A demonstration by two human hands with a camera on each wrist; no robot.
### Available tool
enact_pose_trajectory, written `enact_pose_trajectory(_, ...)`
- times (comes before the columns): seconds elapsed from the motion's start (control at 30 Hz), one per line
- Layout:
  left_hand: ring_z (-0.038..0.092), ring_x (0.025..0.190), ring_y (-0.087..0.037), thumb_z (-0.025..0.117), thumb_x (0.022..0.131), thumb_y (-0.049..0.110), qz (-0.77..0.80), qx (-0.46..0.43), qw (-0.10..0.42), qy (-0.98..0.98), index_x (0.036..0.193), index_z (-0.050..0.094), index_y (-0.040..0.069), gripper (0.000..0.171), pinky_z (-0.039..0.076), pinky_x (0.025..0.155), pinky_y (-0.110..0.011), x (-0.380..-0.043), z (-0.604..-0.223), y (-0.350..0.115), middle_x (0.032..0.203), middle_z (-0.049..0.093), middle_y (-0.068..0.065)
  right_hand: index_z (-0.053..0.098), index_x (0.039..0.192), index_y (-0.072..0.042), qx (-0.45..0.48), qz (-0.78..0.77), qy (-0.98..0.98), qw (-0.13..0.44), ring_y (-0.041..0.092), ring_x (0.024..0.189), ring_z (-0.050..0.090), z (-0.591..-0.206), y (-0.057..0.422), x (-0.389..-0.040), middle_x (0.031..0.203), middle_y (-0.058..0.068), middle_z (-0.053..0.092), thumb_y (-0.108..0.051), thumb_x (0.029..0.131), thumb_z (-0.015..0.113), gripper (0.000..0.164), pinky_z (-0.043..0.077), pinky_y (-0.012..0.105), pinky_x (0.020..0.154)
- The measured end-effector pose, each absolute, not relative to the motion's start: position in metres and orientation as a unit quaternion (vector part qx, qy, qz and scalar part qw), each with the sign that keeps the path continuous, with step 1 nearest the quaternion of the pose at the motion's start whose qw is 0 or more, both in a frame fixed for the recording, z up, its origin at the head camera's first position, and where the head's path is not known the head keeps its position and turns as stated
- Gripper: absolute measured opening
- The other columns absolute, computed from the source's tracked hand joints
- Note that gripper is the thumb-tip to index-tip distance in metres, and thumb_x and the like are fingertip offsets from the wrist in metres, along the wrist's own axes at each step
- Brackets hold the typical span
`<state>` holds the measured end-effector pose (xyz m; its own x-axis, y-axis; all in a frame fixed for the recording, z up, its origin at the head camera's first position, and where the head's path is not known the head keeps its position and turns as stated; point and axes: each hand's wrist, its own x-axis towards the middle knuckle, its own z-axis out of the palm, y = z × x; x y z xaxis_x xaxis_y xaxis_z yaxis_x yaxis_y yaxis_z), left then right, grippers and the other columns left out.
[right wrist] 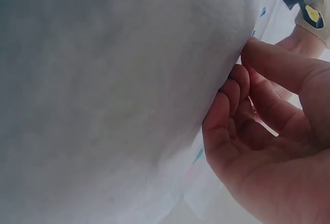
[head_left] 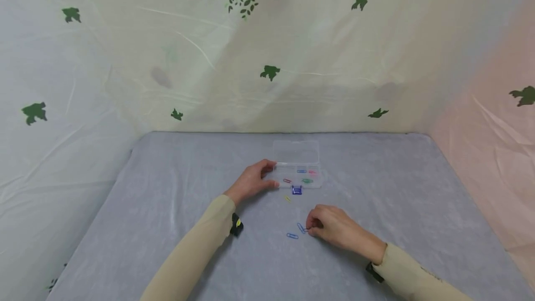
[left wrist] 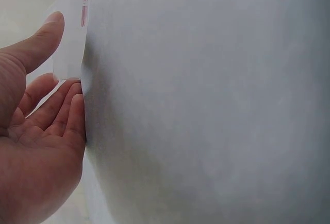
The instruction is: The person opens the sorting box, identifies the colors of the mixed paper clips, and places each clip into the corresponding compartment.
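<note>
A clear plastic compartment box [head_left: 297, 186] lies with its transparent lid [head_left: 296, 151] swung back. My left hand [head_left: 252, 181] grips its left end, thumb at the front corner, fingers behind. Inside, separate compartments hold a blue clip [head_left: 301, 171], pink clips [head_left: 312, 172], a red clip [head_left: 287, 180] and green clips [head_left: 307, 180]. My right hand [head_left: 336, 227] pinches a blue paper clip [head_left: 305, 230] at the cloth, thumb against forefinger. Beside it lie two more blue paper clips, one angled [head_left: 300, 227], one flat [head_left: 292, 235]. In the right wrist view the fingers hide the pinched clip.
A yellow paper clip [head_left: 287, 198] lies on the grey cloth-covered table [head_left: 167, 245], just in front of the box. The box's dark blue latch [head_left: 296, 190] sticks out at its front edge. A pale leaf-patterned curtain [head_left: 317, 59] hangs behind the table and along both sides.
</note>
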<state>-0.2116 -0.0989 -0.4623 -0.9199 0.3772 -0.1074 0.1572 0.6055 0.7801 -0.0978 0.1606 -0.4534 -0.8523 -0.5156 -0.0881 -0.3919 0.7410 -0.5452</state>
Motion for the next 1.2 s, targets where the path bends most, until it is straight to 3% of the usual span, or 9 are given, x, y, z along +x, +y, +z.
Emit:
enact_pose_trajectory(0.4, 0.055, 0.135, -0.03, 0.082, 0.091, 0.021, 0.419, 0.144, 0.131, 0.887, 0.143, 0.057, 0.008, 0.059, 0.045, 0.115, -0.043, -0.211, -0.462, -0.1, 0.146, 0.059, -0.014, 0.072, 0.084, -0.018, -0.24, -0.256, 0.931, 0.106, 0.002, 0.068, 0.048, -0.452, 0.158, -0.1, 0.076, -0.013, 0.058, -0.009, 0.091, 0.078, 0.014, 0.044, 0.022, 0.06)
enact_pose_trajectory(0.73, 0.056, 0.134, -0.03, 0.082, 0.091, 0.021, 0.419, 0.145, 0.131, 0.886, 0.143, 0.057, 0.009, 0.059, 0.045, 0.114, -0.044, -0.21, -0.463, -0.099, 0.145, 0.059, -0.013, 0.075, 0.088, -0.018, -0.211, -0.27, 0.932, 0.119, 0.003, 0.073, 0.053, -0.449, 0.16, -0.101, 0.082, -0.013, 0.063, -0.011, 0.094, 0.075, 0.009, 0.051, 0.026, 0.067)
enact_pose_trajectory(1.2, 0.056, 0.133, -0.031, 0.082, 0.091, 0.02, 0.424, 0.144, 0.129, 0.885, 0.143, 0.057, 0.009, 0.059, 0.045, 0.114, -0.043, -0.211, -0.464, -0.1, 0.144, 0.06, -0.013, 0.078, 0.094, -0.012, -0.204, -0.331, 0.921, 0.021, 0.005, 0.077, 0.057, -0.435, 0.165, -0.111, 0.09, -0.007, 0.071, -0.013, 0.096, 0.075, 0.004, 0.053, 0.024, 0.067)
